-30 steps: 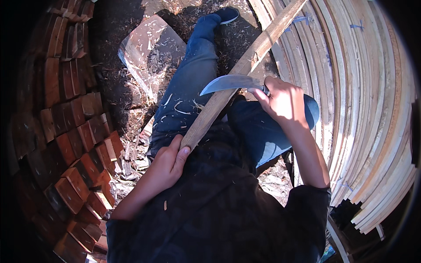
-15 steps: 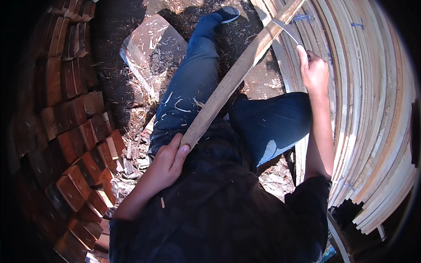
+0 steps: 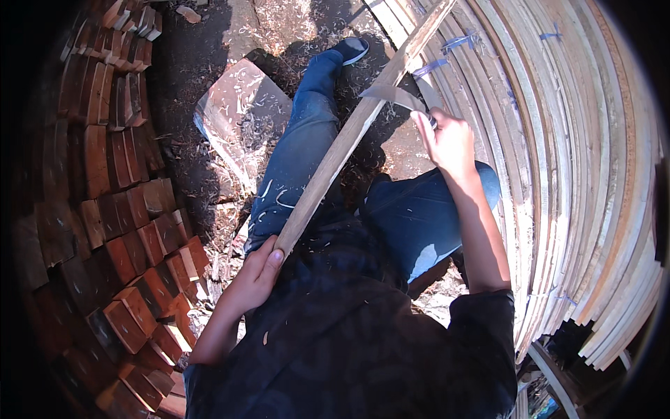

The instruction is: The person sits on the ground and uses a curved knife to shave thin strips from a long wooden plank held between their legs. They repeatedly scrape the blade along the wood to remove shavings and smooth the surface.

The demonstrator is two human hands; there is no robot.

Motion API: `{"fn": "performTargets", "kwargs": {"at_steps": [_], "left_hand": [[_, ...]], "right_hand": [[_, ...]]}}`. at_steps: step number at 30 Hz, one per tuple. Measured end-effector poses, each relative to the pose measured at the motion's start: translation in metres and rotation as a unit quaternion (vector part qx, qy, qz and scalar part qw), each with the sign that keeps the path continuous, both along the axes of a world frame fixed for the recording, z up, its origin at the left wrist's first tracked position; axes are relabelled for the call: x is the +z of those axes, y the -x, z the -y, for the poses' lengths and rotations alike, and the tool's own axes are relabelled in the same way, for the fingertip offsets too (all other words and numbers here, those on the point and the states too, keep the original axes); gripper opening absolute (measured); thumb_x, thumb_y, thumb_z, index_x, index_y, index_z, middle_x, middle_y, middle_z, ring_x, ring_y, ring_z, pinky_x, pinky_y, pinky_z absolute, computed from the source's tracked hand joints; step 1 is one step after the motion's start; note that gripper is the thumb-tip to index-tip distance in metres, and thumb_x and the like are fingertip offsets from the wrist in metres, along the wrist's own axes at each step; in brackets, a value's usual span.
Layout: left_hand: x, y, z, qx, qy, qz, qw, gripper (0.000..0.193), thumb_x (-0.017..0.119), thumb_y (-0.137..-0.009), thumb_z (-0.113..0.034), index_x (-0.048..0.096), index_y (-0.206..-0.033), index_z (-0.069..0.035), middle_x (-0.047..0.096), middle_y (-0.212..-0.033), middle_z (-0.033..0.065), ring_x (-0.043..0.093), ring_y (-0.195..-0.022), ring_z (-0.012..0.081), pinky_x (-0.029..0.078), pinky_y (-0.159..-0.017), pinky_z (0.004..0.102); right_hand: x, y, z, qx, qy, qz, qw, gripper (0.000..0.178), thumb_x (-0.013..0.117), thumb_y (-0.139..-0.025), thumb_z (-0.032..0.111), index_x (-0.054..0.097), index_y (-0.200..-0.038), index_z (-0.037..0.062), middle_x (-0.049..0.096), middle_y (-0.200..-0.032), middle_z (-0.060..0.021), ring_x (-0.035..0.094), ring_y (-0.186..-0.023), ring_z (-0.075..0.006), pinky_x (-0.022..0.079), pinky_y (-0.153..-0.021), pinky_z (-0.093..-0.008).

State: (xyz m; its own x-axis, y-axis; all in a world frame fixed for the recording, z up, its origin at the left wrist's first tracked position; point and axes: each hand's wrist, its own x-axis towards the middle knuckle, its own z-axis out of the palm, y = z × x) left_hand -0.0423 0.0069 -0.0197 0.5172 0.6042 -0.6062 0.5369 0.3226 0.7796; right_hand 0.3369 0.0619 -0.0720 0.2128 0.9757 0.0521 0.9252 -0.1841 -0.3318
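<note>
A long, narrow wooden strip (image 3: 326, 173) slants from my waist up to the far right, crossing over my legs. Its near end is gripped by my left hand (image 3: 255, 278), with the thumb on top. My right hand (image 3: 448, 142) is closed around the handle of a curved-bladed knife (image 3: 392, 95), most of the handle hidden in the fist. The blade lies across the strip, touching it a little past the middle. Beyond the blade the strip's face looks paler and rougher. Curled shavings rest on my left trouser leg.
Stacked reddish-brown wood blocks (image 3: 129, 325) rise along the left. Bundles of long pale wood strips (image 3: 558, 174), bound with blue ties (image 3: 551, 35), fill the right side. A flat board (image 3: 241, 112) strewn with shavings lies on the ground beside my left leg.
My right hand has drawn the knife along the strip toward me, from near the far end to closer in. My left hand keeps its hold; the view has shifted slightly.
</note>
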Motion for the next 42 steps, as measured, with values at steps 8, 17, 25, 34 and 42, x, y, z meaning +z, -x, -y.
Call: {"fn": "performTargets", "kwargs": {"at_steps": [8, 17, 25, 34, 42], "left_hand": [[0.000, 0.008, 0.015, 0.093, 0.214, 0.053, 0.971, 0.051, 0.032, -0.103, -0.040, 0.039, -0.137, -0.003, 0.048, -0.095, -0.0009, 0.040, -0.069, 0.0046, 0.038, -0.062, 0.0202], [0.011, -0.009, 0.012, 0.080, 0.199, 0.089, 0.973, 0.048, 0.033, -0.102, -0.044, 0.045, -0.124, -0.003, 0.044, -0.088, -0.0016, 0.040, -0.069, 0.0053, 0.037, -0.060, 0.0187], [0.013, -0.009, 0.011, 0.060, 0.221, 0.144, 0.963, 0.046, 0.031, -0.101, -0.049, 0.046, -0.105, -0.005, 0.037, -0.070, -0.0021, 0.032, -0.050, 0.0065, 0.027, -0.043, 0.0202], [0.013, -0.013, 0.008, 0.038, 0.199, 0.114, 0.973, 0.048, 0.029, -0.099, -0.055, 0.041, -0.086, -0.010, 0.032, -0.052, -0.0032, 0.031, -0.044, 0.0068, 0.025, -0.041, 0.0217], [0.010, 0.001, -0.004, 0.033, 0.263, 0.060, 0.962, 0.049, 0.032, -0.102, -0.045, 0.043, -0.131, -0.007, 0.043, -0.096, -0.0030, 0.041, -0.084, 0.0052, 0.040, -0.082, 0.0218]], "right_hand": [[0.013, 0.050, 0.016, 0.105, -0.050, -0.006, 0.993, 0.049, 0.069, -0.079, 0.050, 0.053, -0.061, 0.0070, 0.058, -0.053, -0.0100, 0.062, -0.050, -0.0266, 0.048, -0.044, -0.0359], [-0.011, 0.010, 0.004, 0.082, -0.123, 0.052, 0.988, 0.050, 0.069, -0.077, 0.053, 0.057, -0.066, 0.0062, 0.057, -0.055, -0.0094, 0.061, -0.050, -0.0278, 0.047, -0.045, -0.0360], [-0.008, -0.006, 0.023, -0.049, -0.089, 0.030, 0.994, 0.047, 0.064, -0.084, 0.048, 0.060, -0.067, 0.0053, 0.059, -0.058, -0.0154, 0.061, -0.055, -0.0360, 0.049, -0.051, -0.0423], [0.032, 0.049, 0.041, 0.002, -0.088, 0.000, 0.996, 0.051, 0.060, -0.085, 0.054, 0.059, -0.064, 0.0069, 0.058, -0.051, -0.0123, 0.063, -0.050, -0.0316, 0.052, -0.047, -0.0410], [0.027, -0.027, -0.023, -0.129, -0.032, 0.073, 0.988, 0.062, 0.048, -0.089, 0.061, 0.067, -0.071, 0.0043, 0.062, -0.059, -0.0199, 0.066, -0.062, -0.0388, 0.053, -0.056, -0.0458]]}}
